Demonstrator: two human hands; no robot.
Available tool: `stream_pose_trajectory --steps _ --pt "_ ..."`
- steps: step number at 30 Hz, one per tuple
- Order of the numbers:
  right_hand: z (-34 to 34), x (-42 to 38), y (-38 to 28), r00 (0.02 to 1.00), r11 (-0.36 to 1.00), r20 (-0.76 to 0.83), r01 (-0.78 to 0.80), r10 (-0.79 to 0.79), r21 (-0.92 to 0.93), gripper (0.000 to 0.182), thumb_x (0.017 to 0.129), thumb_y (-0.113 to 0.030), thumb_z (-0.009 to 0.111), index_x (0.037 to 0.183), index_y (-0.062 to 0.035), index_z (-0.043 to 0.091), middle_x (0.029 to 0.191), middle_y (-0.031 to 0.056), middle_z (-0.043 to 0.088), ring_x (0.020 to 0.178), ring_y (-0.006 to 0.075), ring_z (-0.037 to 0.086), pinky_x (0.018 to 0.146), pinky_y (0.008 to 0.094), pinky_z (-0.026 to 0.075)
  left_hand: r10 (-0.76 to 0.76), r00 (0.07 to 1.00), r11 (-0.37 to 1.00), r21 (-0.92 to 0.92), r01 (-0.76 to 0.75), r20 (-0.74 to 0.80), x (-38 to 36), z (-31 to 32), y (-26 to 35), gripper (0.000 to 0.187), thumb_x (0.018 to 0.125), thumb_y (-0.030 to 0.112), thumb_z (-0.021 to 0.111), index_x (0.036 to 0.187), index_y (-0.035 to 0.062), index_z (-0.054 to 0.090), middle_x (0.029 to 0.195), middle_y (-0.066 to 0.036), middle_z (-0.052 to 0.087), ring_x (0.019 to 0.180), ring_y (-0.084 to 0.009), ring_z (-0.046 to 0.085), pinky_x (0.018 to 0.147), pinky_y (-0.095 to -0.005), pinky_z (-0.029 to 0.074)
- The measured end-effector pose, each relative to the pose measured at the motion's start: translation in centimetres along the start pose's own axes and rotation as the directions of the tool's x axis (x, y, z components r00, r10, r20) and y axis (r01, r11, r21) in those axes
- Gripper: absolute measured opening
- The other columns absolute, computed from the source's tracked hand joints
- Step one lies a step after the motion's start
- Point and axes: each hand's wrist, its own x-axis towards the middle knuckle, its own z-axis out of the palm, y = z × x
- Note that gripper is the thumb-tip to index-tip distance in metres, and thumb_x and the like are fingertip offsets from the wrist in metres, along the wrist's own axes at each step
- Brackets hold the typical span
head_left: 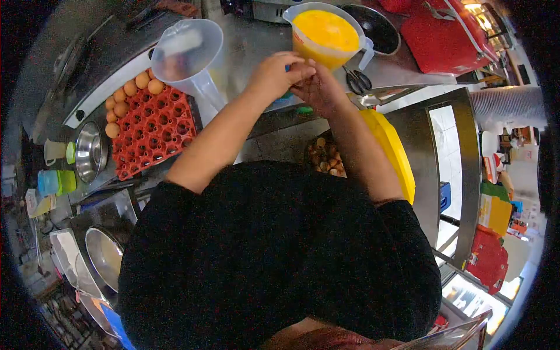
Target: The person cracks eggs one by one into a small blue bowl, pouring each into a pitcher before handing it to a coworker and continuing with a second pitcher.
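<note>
Black shirt [280, 256] fills bottom of frame. Both hands meet top centre, left hand [274, 73] and right hand [318, 87] pinched together on something hidden (can't tell what), just below yolk-filled jug [326, 35]. Egg tray [154, 128] upper left.

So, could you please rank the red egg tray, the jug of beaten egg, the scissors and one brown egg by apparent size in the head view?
1. red egg tray
2. jug of beaten egg
3. scissors
4. brown egg

Fisheye distortion makes exact comparison unsure.
</note>
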Motion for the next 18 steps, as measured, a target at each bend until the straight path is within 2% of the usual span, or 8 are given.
stream_pose_trajectory --steps 3,6,8,10,12,15,16,18 --pt "-0.5 -2.4 0.3 0.99 1.0 -0.139 -0.02 0.017 -0.02 0.032 0.084 -0.037 0.048 0.106 -0.0133 0.051 0.103 0.002 0.056 0.098 0.0185 0.053 0.088 0.0343 0.042 0.002 0.997 0.999 -0.052 0.002 0.071 -0.8 0.9 0.8 0.045 0.081 0.043 0.052 0.111 0.0092 0.056 0.122 -0.015 0.047 0.115 -0.0287 0.042 0.094 -0.0359 0.034" --pt "-1.4 -7.3 0.3 0.989 0.999 -0.137 0.05 -0.05 0.001 0.04 0.085 -0.036 0.045 0.116 -0.0098 0.048 0.105 0.0053 0.054 0.096 0.018 0.052 0.083 0.0374 0.041 0.245 0.964 0.966 -0.116 -0.233 0.103 -2.7 -1.5 3.2 0.048 0.084 0.042 0.048 0.119 0.0091 0.049 0.129 -0.015 0.04 0.12 -0.0301 0.036 0.097 -0.0374 0.031" --pt "-3.9 -10.7 0.6 0.967 1.0 -0.255 -0.007 0.003 -0.012 0.044 0.084 -0.035 0.048 0.118 -0.0075 0.047 0.114 0.0081 0.052 0.101 0.0203 0.051 0.087 0.0377 0.039 0.335 0.882 0.941 -0.16 -0.298 0.332 -3.9 -5.6 4.9 0.058 0.08 0.049 0.049 0.122 0.0094 0.046 0.132 -0.015 0.036 0.121 -0.03 0.035 0.097 -0.0387 0.03" --pt "-7.4 -14.1 1.1 0.932 0.994 -0.361 -0.057 0.019 -0.095 0.046 0.083 -0.036 0.049 0.118 -0.0053 0.048 0.118 0.0118 0.049 0.103 0.0231 0.05 0.091 0.0371 0.037 0.383 0.836 0.921 -0.234 -0.312 0.392 -5.4 -10.4 5.9 0.063 0.078 0.05 0.053 0.116 0.0011 0.048 0.125 -0.016 0.044 0.118 -0.0297 0.039 0.097 -0.0361 0.031" --pt "-11.3 -16.2 2.6 0.786 0.825 -0.592 -0.206 -0.18 -0.525 0.048 0.082 -0.037 0.051 0.116 -0.0023 0.049 0.117 0.0131 0.051 0.103 0.0242 0.051 0.091 0.0349 0.036 0.343 0.89 0.93 -0.244 -0.276 0.302 -7.2 -14.8 4.8 0.057 0.078 0.044 0.057 0.115 0.0021 0.049 0.119 -0.014 0.049 0.115 -0.0272 0.042 0.096 -0.0361 0.032" --pt "-13.3 -17.2 3.6 0.783 0.217 -0.444 -0.387 -0.436 -0.896 0.046 0.082 -0.034 0.054 0.113 0.0 0.051 0.108 0.0131 0.056 0.097 0.0234 0.053 0.085 0.0333 0.04 0.054 0.989 0.969 -0.233 -0.086 -0.141 -10.5 -19.9 0.9 0.047 0.078 0.034 0.059 0.112 0.0028 0.052 0.112 -0.012 0.054 0.108 -0.023 0.048 0.092 -0.0356 0.035" --pt "-12.6 -16.4 3.1 0.79 0.274 -0.457 -0.371 -0.408 -0.887 0.044 0.082 -0.033 0.054 0.111 -0.0002 0.051 0.103 0.013 0.057 0.093 0.0222 0.055 0.082 0.0324 0.041 -0.097 0.948 0.967 -0.252 0.018 -0.303 -11.3 -21.4 0.3 0.043 0.079 0.032 0.059 0.11 0.0027 0.054 0.111 -0.012 0.054 0.107 -0.0222 0.049 0.091 -0.0354 0.037" --pt "-10.3 -13.6 1.8 0.828 0.384 -0.447 -0.312 -0.338 -0.869 0.04 0.082 -0.03 0.055 0.109 -0.0005 0.053 0.094 0.0129 0.059 0.085 0.0199 0.057 0.077 0.0307 0.044 -0.309 0.766 0.93 -0.013 0.366 -0.564 -12.8 -24.8 -3.8 0.04 0.08 0.028 0.057 0.11 0.0021 0.054 0.111 -0.013 0.055 0.105 -0.024 0.051 0.088 -0.0345 0.039"
